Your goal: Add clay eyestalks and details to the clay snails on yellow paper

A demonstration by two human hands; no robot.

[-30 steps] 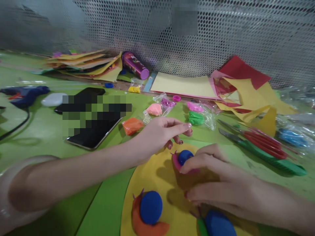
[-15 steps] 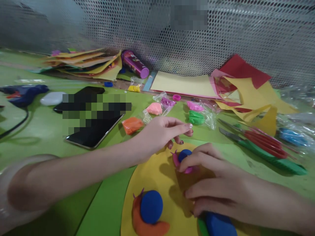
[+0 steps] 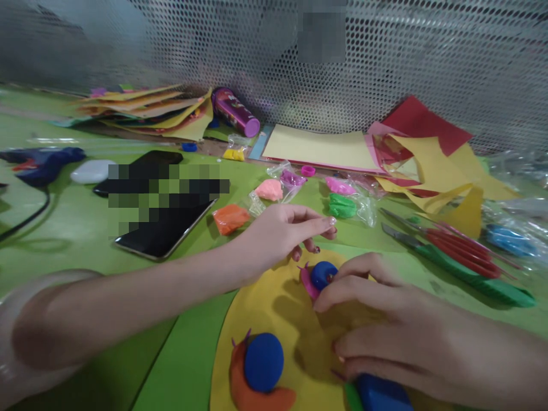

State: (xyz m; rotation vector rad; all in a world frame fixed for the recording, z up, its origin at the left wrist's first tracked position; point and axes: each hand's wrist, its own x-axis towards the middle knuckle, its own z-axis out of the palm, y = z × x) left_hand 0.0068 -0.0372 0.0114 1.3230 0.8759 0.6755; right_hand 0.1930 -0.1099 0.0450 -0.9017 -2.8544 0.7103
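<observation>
"Where do we find the pink snail?"

"Centre of our clock, twelve being the far side: pink body, blue shell [image 3: 322,275], on the yellow disc [image 3: 244,311]."

"And our right hand [image 3: 396,319]?"

"It comes in from four o'clock, fingers narrowly bent. One fingertip is at the shell, another by the pink body; the other fingers hang curled lower down. Whether they squeeze the snail, we can't tell."

"Our left hand [image 3: 289,231]?"

"Just beyond, at eleven, loosely curled above the disc's far edge, thumb and a fingertip close together. We can't tell if something small sits between them."

"What else lies on the disc?"

"An orange snail [image 3: 244,385] with a round blue shell at seven o'clock, and at five a green-and-blue snail [image 3: 381,394], partly under our right hand and cut by the frame's lower edge."

"Farther out?"

"A bagged orange lump [image 3: 231,220] at ten, a bagged green lump [image 3: 341,205] at one, red-handled scissors [image 3: 464,251] towards three, touching or just beside a green-handled cutter [image 3: 479,279], and the nearer phone [image 3: 165,231] well off between nine and ten, partly pixelated."
</observation>
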